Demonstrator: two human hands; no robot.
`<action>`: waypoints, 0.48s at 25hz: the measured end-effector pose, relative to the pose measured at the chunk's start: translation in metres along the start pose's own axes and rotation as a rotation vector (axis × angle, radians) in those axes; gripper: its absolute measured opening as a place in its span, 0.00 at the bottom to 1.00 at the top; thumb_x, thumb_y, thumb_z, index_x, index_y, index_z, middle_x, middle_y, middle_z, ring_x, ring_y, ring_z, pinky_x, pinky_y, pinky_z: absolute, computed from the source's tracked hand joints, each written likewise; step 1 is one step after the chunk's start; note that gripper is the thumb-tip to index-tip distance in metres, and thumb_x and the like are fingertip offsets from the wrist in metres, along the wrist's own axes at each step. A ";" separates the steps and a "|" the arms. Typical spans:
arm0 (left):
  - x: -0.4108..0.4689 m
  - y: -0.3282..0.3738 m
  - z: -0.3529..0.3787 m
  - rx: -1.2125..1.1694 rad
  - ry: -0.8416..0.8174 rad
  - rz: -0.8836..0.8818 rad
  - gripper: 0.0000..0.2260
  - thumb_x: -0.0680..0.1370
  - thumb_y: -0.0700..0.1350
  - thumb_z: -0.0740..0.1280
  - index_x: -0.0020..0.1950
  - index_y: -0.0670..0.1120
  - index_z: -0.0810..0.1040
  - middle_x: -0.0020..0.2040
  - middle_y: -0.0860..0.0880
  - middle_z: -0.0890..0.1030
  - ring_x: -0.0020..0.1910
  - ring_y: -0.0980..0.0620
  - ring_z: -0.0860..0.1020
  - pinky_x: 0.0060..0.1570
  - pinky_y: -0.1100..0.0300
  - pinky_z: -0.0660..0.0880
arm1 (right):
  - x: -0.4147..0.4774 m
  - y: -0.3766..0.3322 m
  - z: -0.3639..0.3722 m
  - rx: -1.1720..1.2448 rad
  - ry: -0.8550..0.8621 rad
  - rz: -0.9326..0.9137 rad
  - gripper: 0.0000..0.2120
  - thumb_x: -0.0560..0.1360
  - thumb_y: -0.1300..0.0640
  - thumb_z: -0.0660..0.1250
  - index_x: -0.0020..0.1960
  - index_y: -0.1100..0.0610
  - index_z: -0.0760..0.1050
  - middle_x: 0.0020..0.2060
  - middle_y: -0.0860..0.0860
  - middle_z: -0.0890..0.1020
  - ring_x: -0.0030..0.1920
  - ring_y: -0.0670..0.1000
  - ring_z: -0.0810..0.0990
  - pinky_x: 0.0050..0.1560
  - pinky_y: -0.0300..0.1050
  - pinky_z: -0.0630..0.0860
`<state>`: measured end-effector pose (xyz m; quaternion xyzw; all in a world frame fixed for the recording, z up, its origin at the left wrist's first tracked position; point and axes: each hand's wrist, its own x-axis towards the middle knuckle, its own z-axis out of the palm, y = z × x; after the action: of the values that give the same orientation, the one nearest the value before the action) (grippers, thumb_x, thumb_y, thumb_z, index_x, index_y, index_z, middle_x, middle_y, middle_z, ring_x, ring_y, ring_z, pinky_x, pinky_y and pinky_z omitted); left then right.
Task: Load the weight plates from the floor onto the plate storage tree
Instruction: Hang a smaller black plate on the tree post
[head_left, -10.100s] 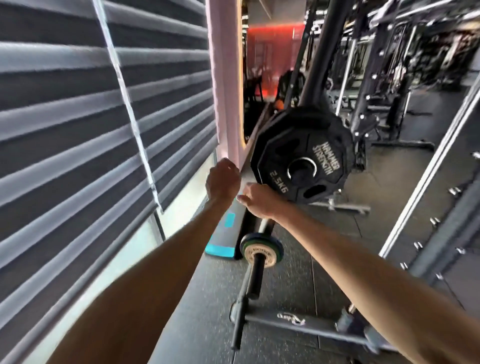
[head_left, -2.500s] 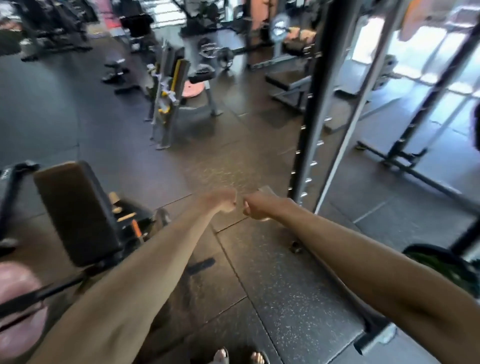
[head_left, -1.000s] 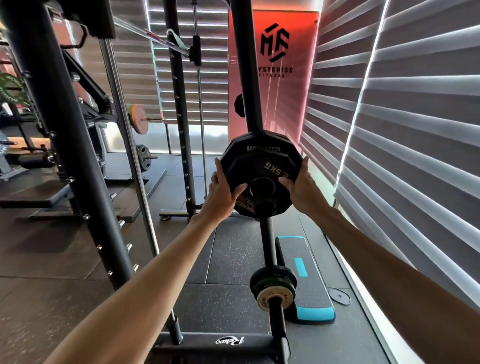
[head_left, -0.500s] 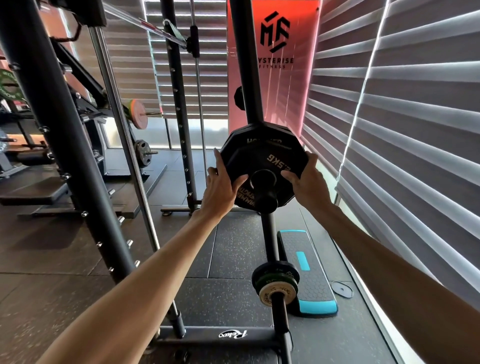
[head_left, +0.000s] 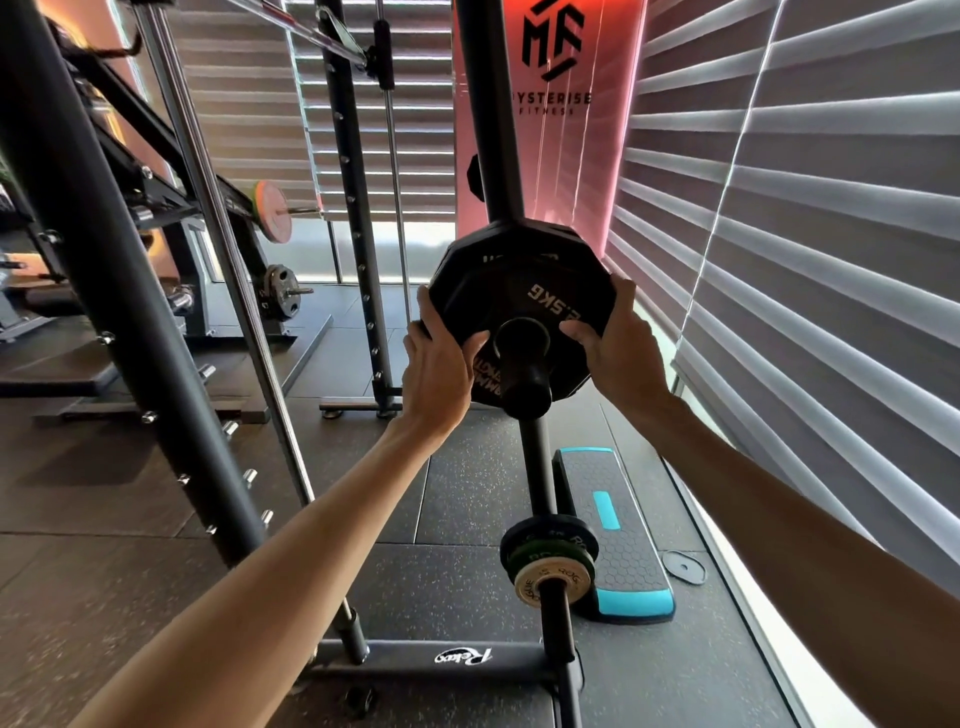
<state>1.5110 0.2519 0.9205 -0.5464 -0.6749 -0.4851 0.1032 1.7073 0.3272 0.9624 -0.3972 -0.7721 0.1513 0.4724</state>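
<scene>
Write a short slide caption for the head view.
The left hand and right hand grip a black weight plate threaded on the upper peg of the storage tree.

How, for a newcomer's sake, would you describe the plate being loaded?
Find the black post before the red banner. Its upper peg carries a black angular rubber plate, held by left hand and right hand; the lower plates are round.

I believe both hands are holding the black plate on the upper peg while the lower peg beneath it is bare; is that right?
Not quite. The lower peg is not bare: it carries a small stack of plates, as the head view shows. The left hand and right hand do hold the black plate on the upper peg.
</scene>
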 end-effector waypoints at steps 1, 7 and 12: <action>0.005 -0.004 -0.002 -0.041 -0.016 -0.001 0.39 0.78 0.64 0.59 0.78 0.41 0.50 0.67 0.38 0.68 0.64 0.40 0.71 0.56 0.44 0.76 | 0.002 -0.001 -0.004 0.024 -0.034 0.022 0.29 0.76 0.51 0.70 0.69 0.58 0.60 0.53 0.54 0.81 0.49 0.58 0.82 0.40 0.37 0.75; 0.023 -0.010 -0.022 -0.366 -0.120 -0.069 0.40 0.63 0.73 0.69 0.58 0.46 0.58 0.57 0.43 0.74 0.57 0.49 0.77 0.53 0.60 0.78 | 0.005 -0.010 -0.015 0.131 -0.107 0.104 0.27 0.74 0.54 0.73 0.64 0.59 0.61 0.54 0.53 0.79 0.48 0.52 0.79 0.34 0.24 0.68; 0.020 -0.008 -0.020 -0.423 -0.120 -0.057 0.42 0.62 0.72 0.70 0.58 0.43 0.57 0.55 0.44 0.75 0.52 0.57 0.78 0.48 0.74 0.75 | 0.006 -0.008 -0.019 0.124 -0.114 0.058 0.28 0.73 0.51 0.74 0.64 0.57 0.62 0.55 0.51 0.80 0.49 0.52 0.79 0.42 0.40 0.72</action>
<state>1.4882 0.2497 0.9399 -0.5645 -0.5783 -0.5850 -0.0679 1.7184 0.3238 0.9812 -0.3800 -0.7751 0.2348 0.4469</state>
